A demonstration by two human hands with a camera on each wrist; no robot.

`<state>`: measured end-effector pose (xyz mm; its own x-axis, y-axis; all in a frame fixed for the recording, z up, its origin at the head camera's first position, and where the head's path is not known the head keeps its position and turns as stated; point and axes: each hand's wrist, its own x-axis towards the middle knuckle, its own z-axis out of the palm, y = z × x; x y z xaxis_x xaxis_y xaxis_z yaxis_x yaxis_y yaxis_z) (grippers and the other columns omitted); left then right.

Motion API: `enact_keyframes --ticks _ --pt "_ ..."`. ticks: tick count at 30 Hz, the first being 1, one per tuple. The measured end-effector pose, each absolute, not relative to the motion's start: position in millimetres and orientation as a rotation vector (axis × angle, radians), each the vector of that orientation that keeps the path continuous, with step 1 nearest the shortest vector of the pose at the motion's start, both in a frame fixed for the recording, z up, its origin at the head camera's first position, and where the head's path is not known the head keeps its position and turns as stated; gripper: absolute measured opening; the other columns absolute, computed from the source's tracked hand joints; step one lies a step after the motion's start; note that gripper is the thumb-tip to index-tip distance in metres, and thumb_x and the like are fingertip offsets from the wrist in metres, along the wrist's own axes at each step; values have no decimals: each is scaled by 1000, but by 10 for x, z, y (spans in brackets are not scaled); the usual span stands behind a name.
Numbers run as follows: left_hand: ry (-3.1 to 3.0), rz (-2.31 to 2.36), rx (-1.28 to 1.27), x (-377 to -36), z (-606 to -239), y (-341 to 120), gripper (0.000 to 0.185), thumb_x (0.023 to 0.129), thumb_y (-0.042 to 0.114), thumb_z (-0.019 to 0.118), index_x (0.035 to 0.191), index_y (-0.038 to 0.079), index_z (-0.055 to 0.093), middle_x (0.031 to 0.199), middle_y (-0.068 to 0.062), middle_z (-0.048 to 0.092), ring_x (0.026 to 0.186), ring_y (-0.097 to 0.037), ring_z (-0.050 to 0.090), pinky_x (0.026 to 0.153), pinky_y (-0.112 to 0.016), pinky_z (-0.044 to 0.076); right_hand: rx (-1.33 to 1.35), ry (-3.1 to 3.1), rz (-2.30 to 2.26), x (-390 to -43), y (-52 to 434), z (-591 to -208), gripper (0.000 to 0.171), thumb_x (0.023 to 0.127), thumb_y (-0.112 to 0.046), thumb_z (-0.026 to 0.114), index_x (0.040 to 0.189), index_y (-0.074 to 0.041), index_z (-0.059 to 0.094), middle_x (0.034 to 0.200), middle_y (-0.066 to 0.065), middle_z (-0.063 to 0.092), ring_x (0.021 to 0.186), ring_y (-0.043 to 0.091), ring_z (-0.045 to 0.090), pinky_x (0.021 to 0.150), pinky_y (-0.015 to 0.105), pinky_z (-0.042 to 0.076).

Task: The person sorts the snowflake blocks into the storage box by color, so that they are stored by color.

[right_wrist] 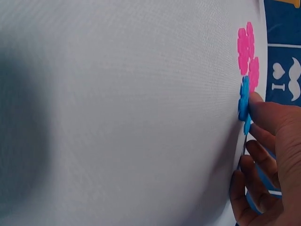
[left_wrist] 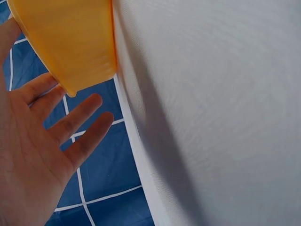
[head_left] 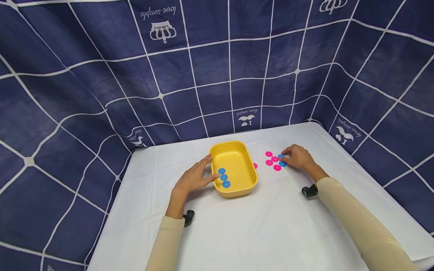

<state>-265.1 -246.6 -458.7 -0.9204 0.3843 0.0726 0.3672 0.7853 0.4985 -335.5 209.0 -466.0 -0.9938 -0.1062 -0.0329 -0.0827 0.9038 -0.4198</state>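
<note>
On the white table [head_left: 237, 226], right fingers [right_wrist: 263, 110] pinch a blue flower [head_left: 282, 163] (left hand [head_left: 193, 178] flat beside yellow tray [head_left: 251, 180]).

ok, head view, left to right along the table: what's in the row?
Left hand → yellow tray with blue flowers inside → lone pink flower → pink flower cluster → right hand.
</note>
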Motion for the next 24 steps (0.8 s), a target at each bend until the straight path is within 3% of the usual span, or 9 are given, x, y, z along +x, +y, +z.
enact_keyframes --ticks 10,19,24 --pt "2926 809 616 -2645 -4543 -2464 88 89 71 59 157 20 39 166 13 26 147 -22 37 115 -51 37 -192 3037 -573 -3350 2075 -4606 42 88 -36 78 112 -1 75 118 20 66 114 40 59 97 58 49" --pt "2934 819 586 -2610 -4548 -2473 94 87 76 57 160 23 32 164 14 29 147 -18 36 115 -50 37 -199 3045 -595 -3322 2094 -4533 47 87 -42 77 113 -3 74 112 18 69 103 35 62 87 54 53" --pt "2943 823 600 -2614 -4542 -2475 93 88 73 58 161 22 30 162 12 34 146 -19 38 114 -51 37 -218 3037 -606 -3325 2096 -4461 48 88 -42 77 117 -4 72 116 16 71 104 35 64 88 54 52"
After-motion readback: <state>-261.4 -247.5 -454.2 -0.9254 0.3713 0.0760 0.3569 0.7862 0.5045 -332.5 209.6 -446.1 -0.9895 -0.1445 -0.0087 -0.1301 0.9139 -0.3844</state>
